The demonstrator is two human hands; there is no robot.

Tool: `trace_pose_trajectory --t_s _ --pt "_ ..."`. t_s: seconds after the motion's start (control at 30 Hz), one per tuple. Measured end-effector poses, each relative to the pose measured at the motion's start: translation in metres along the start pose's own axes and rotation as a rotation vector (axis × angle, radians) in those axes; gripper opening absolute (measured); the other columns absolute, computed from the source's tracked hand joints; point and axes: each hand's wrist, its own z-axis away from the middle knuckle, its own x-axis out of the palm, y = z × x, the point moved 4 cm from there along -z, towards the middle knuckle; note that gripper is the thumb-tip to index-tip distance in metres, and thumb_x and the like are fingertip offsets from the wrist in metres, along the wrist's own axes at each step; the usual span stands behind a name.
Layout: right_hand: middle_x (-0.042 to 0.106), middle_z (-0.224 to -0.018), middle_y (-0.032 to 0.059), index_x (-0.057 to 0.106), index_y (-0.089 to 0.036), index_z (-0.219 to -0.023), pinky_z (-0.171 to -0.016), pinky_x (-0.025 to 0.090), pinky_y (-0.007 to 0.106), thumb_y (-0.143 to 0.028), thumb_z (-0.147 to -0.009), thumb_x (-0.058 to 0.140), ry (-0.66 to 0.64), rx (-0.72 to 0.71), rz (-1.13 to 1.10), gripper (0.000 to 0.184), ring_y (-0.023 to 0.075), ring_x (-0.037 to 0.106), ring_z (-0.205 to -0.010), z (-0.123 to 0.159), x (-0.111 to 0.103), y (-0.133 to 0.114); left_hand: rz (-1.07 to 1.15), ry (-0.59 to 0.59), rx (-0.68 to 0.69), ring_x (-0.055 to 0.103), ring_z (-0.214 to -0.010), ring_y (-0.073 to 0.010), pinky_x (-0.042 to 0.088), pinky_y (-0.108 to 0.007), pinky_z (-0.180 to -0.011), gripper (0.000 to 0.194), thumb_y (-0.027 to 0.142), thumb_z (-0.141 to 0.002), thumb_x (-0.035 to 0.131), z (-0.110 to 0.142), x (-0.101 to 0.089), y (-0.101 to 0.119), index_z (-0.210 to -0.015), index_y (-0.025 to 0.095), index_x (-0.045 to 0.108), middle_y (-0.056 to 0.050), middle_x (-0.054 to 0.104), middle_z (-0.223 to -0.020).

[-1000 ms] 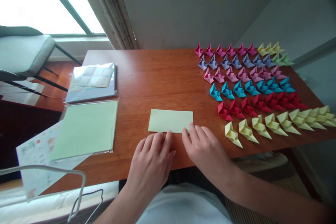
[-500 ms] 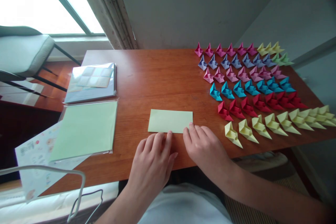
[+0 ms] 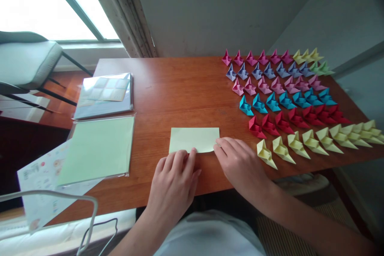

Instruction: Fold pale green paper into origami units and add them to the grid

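Observation:
A pale green-yellow sheet of paper, a rectangle with its long side across, lies on the wooden table in front of me. My left hand rests palm down at its near edge, fingers stretched out, index fingertip pressing on the paper. At the paper's right end, my right hand has its fingers closed at the near corner, which lifts and curls slightly. Its thumb is mostly hidden beneath the hand.
Rows of folded paper boats in several colours fill the right side of the table. At left lie a pack of green paper, another pack and a printed sheet. A white cable crosses the lower left.
My right hand has shifted slightly right and its fingers have closed at the paper's near right corner, which now curls. The paper has turned a little; my left hand stays nearly still.

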Motion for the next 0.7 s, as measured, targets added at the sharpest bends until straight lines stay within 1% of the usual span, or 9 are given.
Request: trace_pose_trajectory --t_s 0.07,0.13,0.23,0.37,0.47,0.57,0.63,0.67,0.7 --pt "0.073 -0.11 0.0107 0.068 -0.014 -0.095 -0.089 0.054 0.04 -0.004 -0.091 0.055 0.036 0.034 -0.173 0.017 0.0268 0.065 -0.104 0.001 -0.001 0.006 0.038 0.033 -0.027 0.06 -0.089 -0.0245 0.046 -0.039 -0.079 0.041 0.026 -0.095 0.058 -0.002 0.001 -0.003 -0.135 0.016 0.058 -0.009 0.067 -0.101" --pt "0.071 -0.115 0.0103 0.066 -0.016 -0.098 -0.097 0.051 0.043 -0.005 -0.092 0.052 0.092 0.069 -0.363 0.018 0.027 0.062 -0.113 0.003 -0.003 0.009 0.104 0.074 -0.058 0.061 -0.089 -0.0237 0.047 -0.038 -0.079 0.038 0.025 -0.096 0.057 -0.005 0.002 -0.006 -0.133 0.018 0.06 -0.008 0.068 -0.1" --pt "0.072 -0.11 0.0085 0.063 -0.019 -0.098 -0.098 0.051 0.042 -0.007 -0.094 0.05 0.153 0.147 -0.672 0.018 0.0235 0.063 -0.11 0.005 -0.006 0.012 0.24 0.136 -0.094 0.064 -0.09 -0.0224 0.05 -0.036 -0.081 0.032 0.025 -0.096 0.059 -0.01 0.003 -0.01 -0.127 0.02 0.063 -0.008 0.069 -0.103" --pt "0.073 -0.103 0.006 0.063 -0.022 -0.094 -0.091 0.055 0.036 -0.017 -0.097 0.053 0.134 0.29 -0.988 0.012 0.0205 0.067 -0.102 0.006 -0.01 0.016 0.428 0.241 -0.116 0.067 -0.091 -0.0209 0.053 -0.034 -0.082 0.021 0.024 -0.092 0.066 -0.015 0.003 -0.013 -0.113 0.021 0.068 -0.008 0.071 -0.104" --pt "0.073 -0.102 0.0047 0.064 -0.023 -0.09 -0.088 0.055 0.033 -0.022 -0.097 0.058 0.112 0.332 -1.059 0.01 0.0193 0.068 -0.1 0.004 -0.014 0.019 0.634 0.293 -0.092 0.068 -0.087 -0.0165 0.055 -0.028 -0.079 0.007 0.018 -0.089 0.069 -0.018 -0.001 -0.013 -0.095 0.02 0.07 -0.005 0.071 -0.097" --pt "0.072 -0.109 0.0047 0.065 -0.023 -0.087 -0.095 0.052 0.035 -0.023 -0.095 0.061 0.175 0.313 -0.994 0.009 0.02 0.066 -0.108 0.0 -0.019 0.022 0.803 0.274 -0.069 0.068 -0.081 -0.0128 0.054 -0.022 -0.075 0.009 0.01 -0.088 0.067 -0.022 -0.007 -0.012 -0.086 0.019 0.068 -0.003 0.071 -0.089" --pt "0.069 -0.121 0.0059 0.066 -0.023 -0.091 -0.103 0.048 0.039 -0.024 -0.094 0.065 0.217 0.312 -0.933 0.003 0.0218 0.061 -0.118 -0.002 -0.022 0.025 0.873 0.243 -0.078 0.068 -0.079 -0.0119 0.054 -0.021 -0.074 0.011 0.008 -0.088 0.066 -0.023 -0.01 -0.011 -0.084 0.018 0.067 -0.003 0.071 -0.087" --pt "0.067 -0.127 0.0067 0.067 -0.024 -0.097 -0.106 0.047 0.04 -0.026 -0.093 0.066 0.219 0.321 -0.922 0.005 0.0226 0.059 -0.123 -0.003 -0.022 0.027 0.901 0.23 -0.087 0.068 -0.079 -0.0118 0.054 -0.021 -0.074 0.011 0.007 -0.088 0.065 -0.023 -0.012 -0.012 -0.084 0.017 0.067 -0.004 0.071 -0.087" --pt "0.065 -0.131 0.0072 0.067 -0.024 -0.104 -0.107 0.046 0.04 -0.027 -0.092 0.067 0.204 0.335 -0.931 0.013 0.0229 0.059 -0.124 -0.003 -0.021 0.029 0.929 0.219 -0.094 0.068 -0.079 -0.0118 0.054 -0.021 -0.074 0.011 0.007 -0.088 0.065 -0.023 -0.012 -0.012 -0.084 0.017 0.067 -0.004 0.07 -0.087"
